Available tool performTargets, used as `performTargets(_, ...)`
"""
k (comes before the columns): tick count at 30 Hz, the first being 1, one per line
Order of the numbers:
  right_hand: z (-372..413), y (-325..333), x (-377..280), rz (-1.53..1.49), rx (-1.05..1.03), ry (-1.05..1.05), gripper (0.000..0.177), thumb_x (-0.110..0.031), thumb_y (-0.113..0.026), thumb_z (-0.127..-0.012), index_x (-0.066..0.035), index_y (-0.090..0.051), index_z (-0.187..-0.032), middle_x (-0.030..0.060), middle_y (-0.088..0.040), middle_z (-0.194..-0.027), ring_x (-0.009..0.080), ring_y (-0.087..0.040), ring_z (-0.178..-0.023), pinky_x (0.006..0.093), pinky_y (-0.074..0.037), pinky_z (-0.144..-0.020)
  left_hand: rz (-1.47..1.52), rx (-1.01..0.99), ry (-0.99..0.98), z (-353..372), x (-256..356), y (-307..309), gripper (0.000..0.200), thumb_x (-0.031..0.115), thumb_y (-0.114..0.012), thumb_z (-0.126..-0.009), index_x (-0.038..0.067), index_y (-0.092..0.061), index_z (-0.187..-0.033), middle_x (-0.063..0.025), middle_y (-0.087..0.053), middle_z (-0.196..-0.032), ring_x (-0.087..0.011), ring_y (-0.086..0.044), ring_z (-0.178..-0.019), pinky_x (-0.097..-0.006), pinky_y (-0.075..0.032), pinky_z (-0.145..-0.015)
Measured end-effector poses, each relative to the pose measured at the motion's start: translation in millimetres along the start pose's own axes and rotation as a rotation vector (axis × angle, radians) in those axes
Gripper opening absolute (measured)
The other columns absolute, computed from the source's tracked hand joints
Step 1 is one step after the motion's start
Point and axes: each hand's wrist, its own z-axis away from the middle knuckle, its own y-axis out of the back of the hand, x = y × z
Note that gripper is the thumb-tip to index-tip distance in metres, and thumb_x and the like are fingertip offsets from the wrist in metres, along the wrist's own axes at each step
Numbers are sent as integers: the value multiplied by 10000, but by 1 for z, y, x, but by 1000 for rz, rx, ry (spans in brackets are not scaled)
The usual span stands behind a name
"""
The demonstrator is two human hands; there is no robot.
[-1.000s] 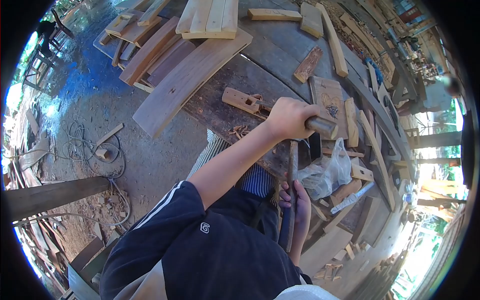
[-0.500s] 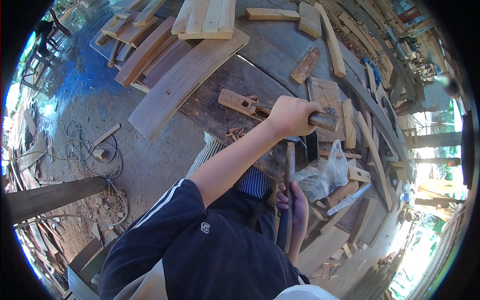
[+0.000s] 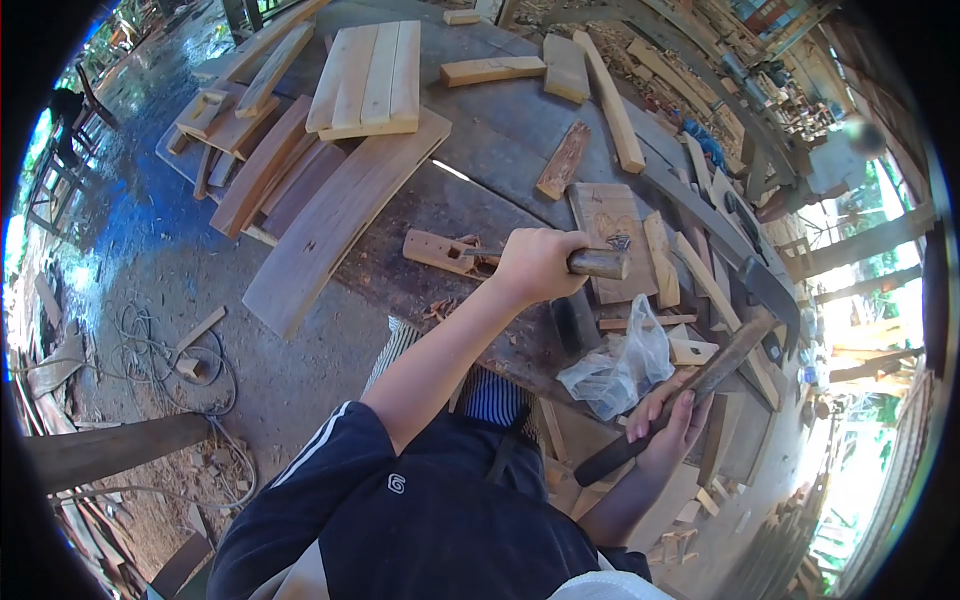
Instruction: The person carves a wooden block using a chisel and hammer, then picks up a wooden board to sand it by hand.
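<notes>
My left hand (image 3: 540,265) is wrapped round the wooden handle of a chisel (image 3: 603,263). Its thin blade points left, to the slot of a small wooden block (image 3: 428,248) lying on the dark bench (image 3: 510,355). The blade tip's exact contact is too small to tell. In my right hand (image 3: 678,428), off to the right, is the long handle of a hammer (image 3: 718,370), its dark head raised at the upper right. Wood shavings (image 3: 440,308) lie below the block. A dark block-like object (image 3: 575,322) is just below my left hand.
A clear plastic bag (image 3: 625,360) lies between the hands. Beyond are a marked board (image 3: 605,215), a curved plank (image 3: 345,225) and stacked slats (image 3: 370,75). A cable (image 3: 150,340) coils on the floor at left. A post (image 3: 130,450) stands at lower left.
The right hand has swung the hammer out to the right and up, away from the bench edge. The view has shifted, while the left hand keeps its grip on the chisel at the block.
</notes>
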Motion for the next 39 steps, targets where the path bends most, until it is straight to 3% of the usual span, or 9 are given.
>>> performTargets(3, 1, -12, 4, -59, 10, 12, 224, -195, -463, -1029, -58, -418, -1200, 35, -468, -647, 106, -425, -432, 231, -365, -379, 8, 0, 26, -2, 0, 3, 166, 250, -717, -694, 167, -659, -825, -80, -656, -685, -316, -657, -688, -427, -517, -614)
performTargets(7, 2, -19, -3, 411, -193, -198, 106, -74, -455, -1001, -38, -450, -1100, 25, -475, -619, 74, -431, -415, 217, -357, -374, -20, -21, 57, -3, -3, 4, 168, 257, -710, -698, 173, -672, -838, -83, -663, -688, -317, -662, -686, -427, -523, -617)
performTargets(13, -5, -19, -34, 97, 8, 179, 182, -214, -449, -1035, -44, -441, -1100, 17, -439, -611, 89, -424, -414, 230, -368, -362, 21, 14, 45, -1, -3, 7, 158, 267, -711, -692, 174, -662, -810, -90, -656, -676, -325, -659, -680, -435, -522, -618)
performTargets(15, -4, -23, -31, 103, 127, 182, 240, -283, -429, -1045, -49, -438, -1101, 12, -412, -602, 102, -420, -409, 240, -371, -358, 22, 11, 49, -1, -1, 9, 157, 252, -724, -692, 162, -653, -799, -91, -651, -674, -327, -656, -682, -427, -519, -613)
performTargets(17, -3, -27, -9, 135, 146, 76, 254, -297, -420, -1047, -47, -437, -1088, 19, -438, -607, 108, -434, -414, 244, -376, -360, 21, 3, 51, -1, -2, 9, 159, 236, -736, -692, 150, -644, -789, -92, -647, -672, -328, -653, -685, -419, -517, -609)
performTargets(21, 11, -28, -10, 467, -238, -314, 188, -220, -451, -1033, -33, -438, -1055, 30, -482, -620, 102, -461, -433, 237, -380, -376, 13, 24, 64, 6, -15, 3, 158, 234, -734, -691, 143, -657, -795, -100, -652, -685, -336, -651, -692, -418, -517, -609)
performTargets(23, 11, -23, -22, 484, -224, -304, 171, -187, -459, -1026, -27, -435, -1079, 29, -481, -627, 87, -448, -433, 232, -375, -380, 24, 23, 98, 4, -23, 2, 161, 234, -733, -689, 142, -663, -800, -102, -654, -690, -336, -651, -695, -418, -517, -610)
performTargets(28, 1, -25, -31, 165, 192, 110, 222, -303, -461, -1036, -98, -463, -1121, 7, -426, -628, 78, -386, -404, 222, -334, -337, 4, 30, 96, 11, -17, 0, 165, 231, -730, -680, 145, -663, -804, -89, -664, -704, -322, -657, -695, -413, -517, -606)
performTargets(39, 11, -9, -3, 105, 330, 81, 238, -319, -428, -1045, -114, -446, -1165, 17, -428, -641, 73, -385, -400, 206, -344, -334, -21, 41, -140, 15, 4, 11, 195, 226, -730, -646, 165, -601, -779, -44, -613, -629, -273, -642, -629, -397, -488, -549)
